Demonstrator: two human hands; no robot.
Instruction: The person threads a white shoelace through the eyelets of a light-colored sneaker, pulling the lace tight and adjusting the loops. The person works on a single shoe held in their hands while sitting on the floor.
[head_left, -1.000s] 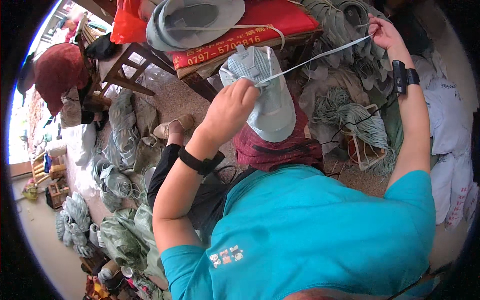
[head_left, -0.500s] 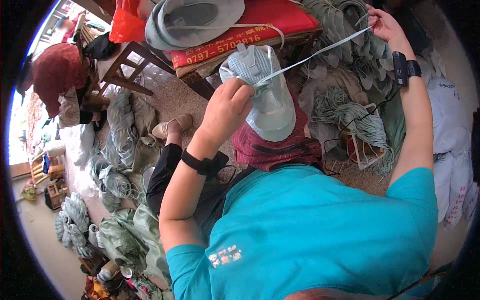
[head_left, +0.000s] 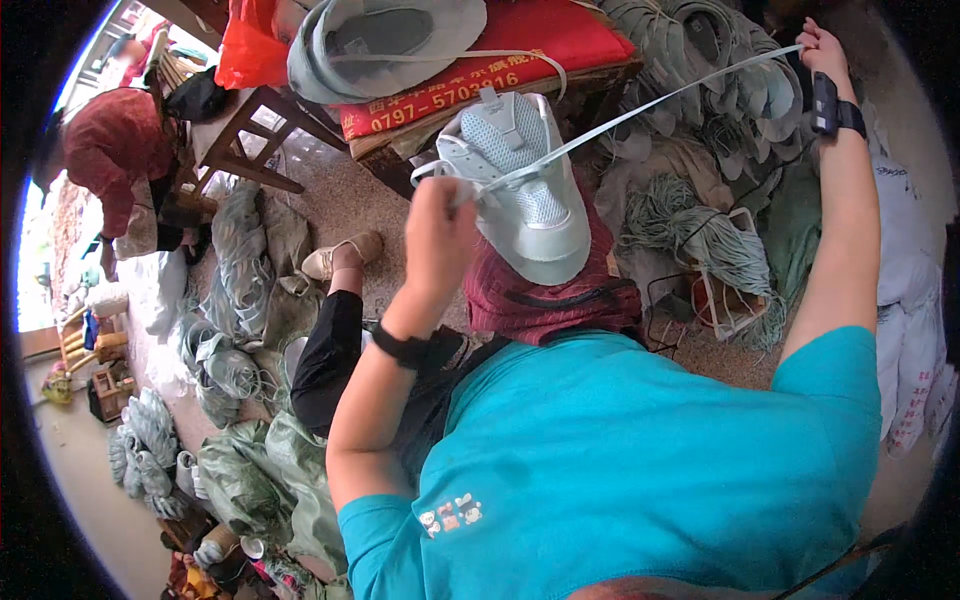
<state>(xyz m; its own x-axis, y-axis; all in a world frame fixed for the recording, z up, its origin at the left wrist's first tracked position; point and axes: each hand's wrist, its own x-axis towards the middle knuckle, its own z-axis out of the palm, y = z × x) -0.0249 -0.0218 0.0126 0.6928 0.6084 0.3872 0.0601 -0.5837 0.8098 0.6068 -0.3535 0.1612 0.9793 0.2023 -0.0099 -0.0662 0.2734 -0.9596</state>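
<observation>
While the head view shows a pale grey-green shoe [head_left: 545, 235] toe-down over the dark red cloth [head_left: 550, 310] on the lap, a flat white lace [head_left: 650, 108] runs from it nearly straight up to the right. The right hand [head_left: 825, 50], well apart from the shoe, pinches the lace's far end between thumb and fingers, the rest loosely curled. The left hand [head_left: 435, 225], closed at the shoe's left edge, seems to pinch the lace there too, though its fingertips are partly hidden. With so little slack, a harder pull by the right hand could tip the shoe or bunch its side; a weak pinch could let the lace slip. A lower sweep might snag the cord bundle [head_left: 700, 225].
</observation>
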